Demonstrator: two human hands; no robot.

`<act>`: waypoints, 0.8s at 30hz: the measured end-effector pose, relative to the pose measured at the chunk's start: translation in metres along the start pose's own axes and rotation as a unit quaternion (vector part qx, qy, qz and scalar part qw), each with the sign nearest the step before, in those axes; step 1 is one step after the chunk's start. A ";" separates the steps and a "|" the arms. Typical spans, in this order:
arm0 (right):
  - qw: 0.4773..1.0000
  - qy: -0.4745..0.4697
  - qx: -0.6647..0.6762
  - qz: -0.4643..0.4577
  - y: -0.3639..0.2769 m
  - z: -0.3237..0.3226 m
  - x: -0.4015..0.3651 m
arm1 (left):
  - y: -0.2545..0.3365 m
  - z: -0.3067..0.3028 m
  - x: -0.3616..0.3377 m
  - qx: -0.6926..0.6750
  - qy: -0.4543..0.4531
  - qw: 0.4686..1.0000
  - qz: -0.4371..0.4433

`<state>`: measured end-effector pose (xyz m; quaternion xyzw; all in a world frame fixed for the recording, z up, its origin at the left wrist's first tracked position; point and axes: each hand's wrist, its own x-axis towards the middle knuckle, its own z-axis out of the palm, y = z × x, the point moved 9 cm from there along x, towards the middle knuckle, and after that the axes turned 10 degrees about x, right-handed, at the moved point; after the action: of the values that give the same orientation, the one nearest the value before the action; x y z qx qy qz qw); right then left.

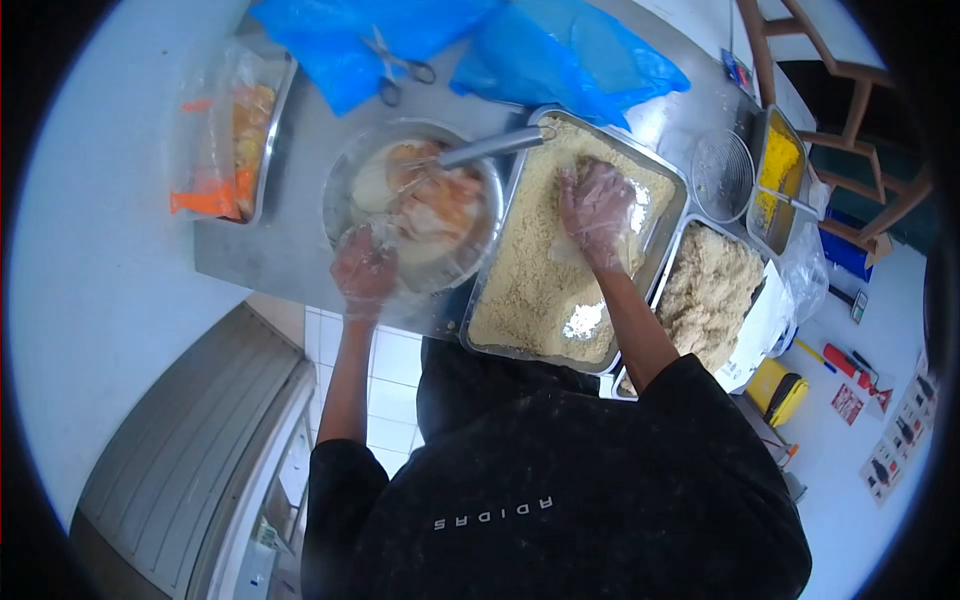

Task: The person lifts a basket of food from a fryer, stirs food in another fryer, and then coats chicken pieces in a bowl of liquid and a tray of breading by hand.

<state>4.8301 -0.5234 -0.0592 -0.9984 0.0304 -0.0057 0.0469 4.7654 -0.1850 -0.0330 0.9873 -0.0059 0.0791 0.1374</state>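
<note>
My left hand (365,265), in a clear plastic glove, is at the near left rim of a metal bowl (485,235), its fingers curled round something I cannot make out. Pale liquid and orange-pink pieces (435,205) fill the bowl, and a whisk (490,148) leans across its far right rim. My right hand (600,205), also gloved, is down on the pale crumbs (515,285) in a large metal tray (478,345). Its fingers are blurred and partly hidden against the crumbs.
Blue plastic sheets (570,60) and scissors (393,70) lie at the back. A tray with bagged food (240,150) stands far left. To the right are a brown crumb tray (705,290), a round wire strainer (722,175) and a tray of yellow food (778,170).
</note>
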 end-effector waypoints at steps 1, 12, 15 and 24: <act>1.000 0.001 0.007 0.010 -0.001 -0.001 0.006 | 0.000 0.000 0.003 0.002 0.003 1.000 -0.003; 0.993 -0.114 0.006 0.029 0.011 0.003 -0.030 | -0.010 0.013 0.002 -0.031 -0.065 0.997 -0.015; 0.995 -0.073 0.060 0.003 0.002 0.006 -0.050 | -0.007 0.010 0.000 -0.024 -0.091 0.995 -0.034; 0.924 0.105 0.363 0.058 0.031 -0.018 -0.036 | -0.013 0.018 -0.002 0.022 -0.055 0.998 -0.011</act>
<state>4.7917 -0.5533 -0.0441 -0.9032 0.0890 -0.1185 0.4029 4.7665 -0.1775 -0.0542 0.9930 -0.0007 0.0230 0.1159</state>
